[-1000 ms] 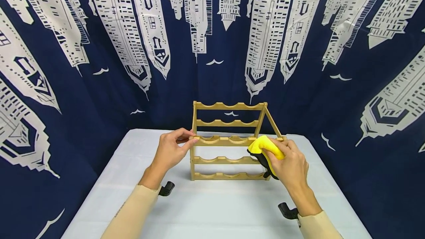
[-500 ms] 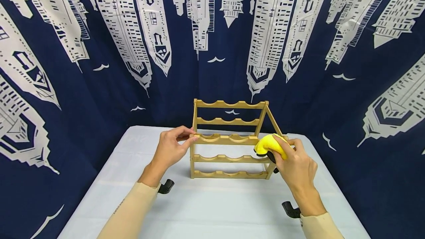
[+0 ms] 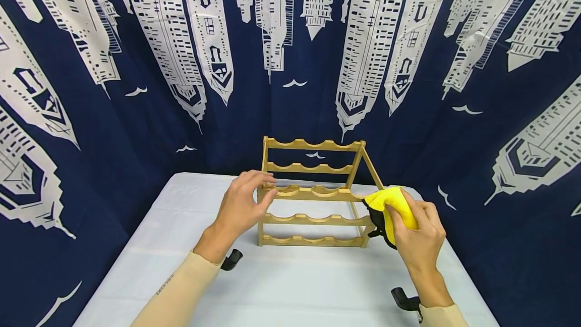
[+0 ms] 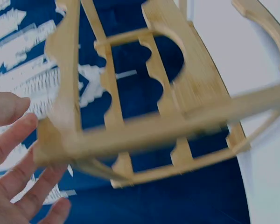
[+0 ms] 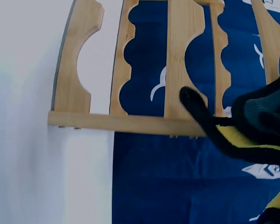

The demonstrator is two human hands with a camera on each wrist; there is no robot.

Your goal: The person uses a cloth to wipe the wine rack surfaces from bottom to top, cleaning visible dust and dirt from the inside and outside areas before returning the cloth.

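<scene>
A light wooden bottle rack (image 3: 313, 220) with scalloped rails stands on the white-covered table. My left hand (image 3: 245, 201) is at its front left corner, thumb and fingers apart with nothing pinched between them. In the left wrist view the spread fingers (image 4: 18, 172) lie beside the end of a rack post (image 4: 130, 137). My right hand (image 3: 419, 236) grips a bunched yellow and black cloth (image 3: 392, 203) at the rack's front right corner. Folds of the cloth (image 5: 233, 137) cover part of the rack's side bar (image 5: 126, 123) in the right wrist view.
The white table (image 3: 290, 286) stretches in front of the rack and to both sides. Behind it hangs a dark blue curtain (image 3: 290, 115) printed with white buildings and birds. Black mounts (image 3: 405, 299) are on both wrists.
My left hand has let go of the rack's front left corner and spread its fingers. My right hand has moved right with the cloth, from the front rail to the right corner.
</scene>
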